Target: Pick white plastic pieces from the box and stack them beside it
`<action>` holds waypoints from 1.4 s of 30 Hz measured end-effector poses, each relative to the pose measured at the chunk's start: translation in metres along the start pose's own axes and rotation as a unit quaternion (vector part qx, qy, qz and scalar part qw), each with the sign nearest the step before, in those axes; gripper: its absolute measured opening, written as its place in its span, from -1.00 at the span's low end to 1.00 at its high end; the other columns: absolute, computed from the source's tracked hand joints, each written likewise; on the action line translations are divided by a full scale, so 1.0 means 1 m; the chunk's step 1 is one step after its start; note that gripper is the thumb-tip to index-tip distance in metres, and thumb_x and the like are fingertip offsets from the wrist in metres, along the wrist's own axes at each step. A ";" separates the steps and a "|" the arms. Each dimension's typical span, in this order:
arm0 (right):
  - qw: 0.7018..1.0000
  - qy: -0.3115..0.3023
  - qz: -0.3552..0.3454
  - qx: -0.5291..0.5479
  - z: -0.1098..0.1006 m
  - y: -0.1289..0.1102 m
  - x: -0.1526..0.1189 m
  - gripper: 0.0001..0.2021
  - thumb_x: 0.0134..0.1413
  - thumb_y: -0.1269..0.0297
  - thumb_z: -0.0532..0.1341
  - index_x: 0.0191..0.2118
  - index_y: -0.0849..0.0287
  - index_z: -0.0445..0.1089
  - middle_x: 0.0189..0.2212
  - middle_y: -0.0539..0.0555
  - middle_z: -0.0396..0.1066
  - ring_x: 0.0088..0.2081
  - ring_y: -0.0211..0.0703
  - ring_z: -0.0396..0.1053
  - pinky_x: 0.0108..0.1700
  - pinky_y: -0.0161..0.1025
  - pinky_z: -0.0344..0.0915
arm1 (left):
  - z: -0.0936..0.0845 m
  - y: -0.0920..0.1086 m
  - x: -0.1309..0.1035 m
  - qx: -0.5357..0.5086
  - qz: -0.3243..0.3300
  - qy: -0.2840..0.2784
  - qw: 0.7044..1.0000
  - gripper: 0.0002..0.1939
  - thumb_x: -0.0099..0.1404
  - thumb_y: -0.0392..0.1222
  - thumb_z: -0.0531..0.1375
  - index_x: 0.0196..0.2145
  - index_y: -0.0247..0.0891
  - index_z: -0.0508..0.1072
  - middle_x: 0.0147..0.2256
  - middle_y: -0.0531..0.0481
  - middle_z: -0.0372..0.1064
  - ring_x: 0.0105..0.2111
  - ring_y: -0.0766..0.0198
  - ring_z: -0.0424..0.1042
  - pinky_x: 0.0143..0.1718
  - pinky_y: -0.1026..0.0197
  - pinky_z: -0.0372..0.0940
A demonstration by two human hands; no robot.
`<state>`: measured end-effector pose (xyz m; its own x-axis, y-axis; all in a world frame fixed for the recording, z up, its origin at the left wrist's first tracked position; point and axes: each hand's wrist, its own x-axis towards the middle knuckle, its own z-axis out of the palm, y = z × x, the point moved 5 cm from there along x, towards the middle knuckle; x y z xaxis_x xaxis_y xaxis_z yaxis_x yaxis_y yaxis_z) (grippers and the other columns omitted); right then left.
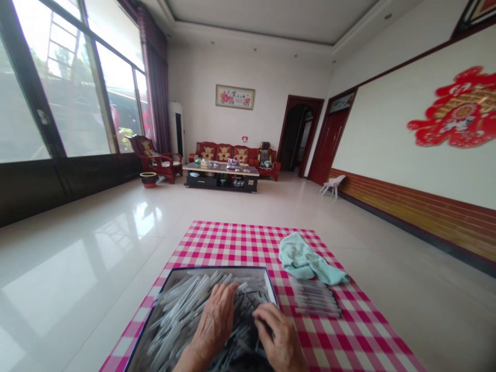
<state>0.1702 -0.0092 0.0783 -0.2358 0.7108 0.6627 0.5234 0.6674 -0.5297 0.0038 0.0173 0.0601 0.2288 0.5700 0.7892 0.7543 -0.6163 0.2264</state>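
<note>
Daylight enters from the left through the window (pixel 73 88), its upper panes washed nearly white. Glare and reflections lie in pale patches on the glossy floor (pixel 70 268); the ceiling (pixel 256 18) is greyer, the doorway (pixel 292 137) dark. Wide-angle distortion stretches and tilts the edges. The row of tubes (pixel 315 298) on the surface (pixel 232 243) looks blurred.

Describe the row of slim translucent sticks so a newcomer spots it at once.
Find the pink and white checked tablecloth, then the crumpled mint-green cloth on its right side. Just below that cloth in the picture lies the row of slim translucent sticks. Unlike the jumbled sticks in the dark-rimmed box, these lie side by side.
</note>
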 end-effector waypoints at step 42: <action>0.842 0.289 0.318 0.327 0.018 0.040 0.010 -0.59 -0.09 -0.01 0.36 -0.22 0.18 0.35 -0.37 0.10 0.56 -0.36 -0.05 0.54 -0.31 -0.19 0.49 | -0.010 0.012 0.009 -0.053 -0.020 -0.101 0.993 -0.72 0.44 -0.24 -0.04 0.01 -0.20 0.38 -0.38 -0.03 0.37 -0.37 0.20 0.38 -0.33 0.17 0.29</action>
<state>0.1737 0.0281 0.0541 0.4586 0.8699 0.1815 -0.2143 0.3065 -0.9275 0.0088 0.0098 0.0754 0.3269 0.6860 0.6500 0.6982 -0.6389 0.3231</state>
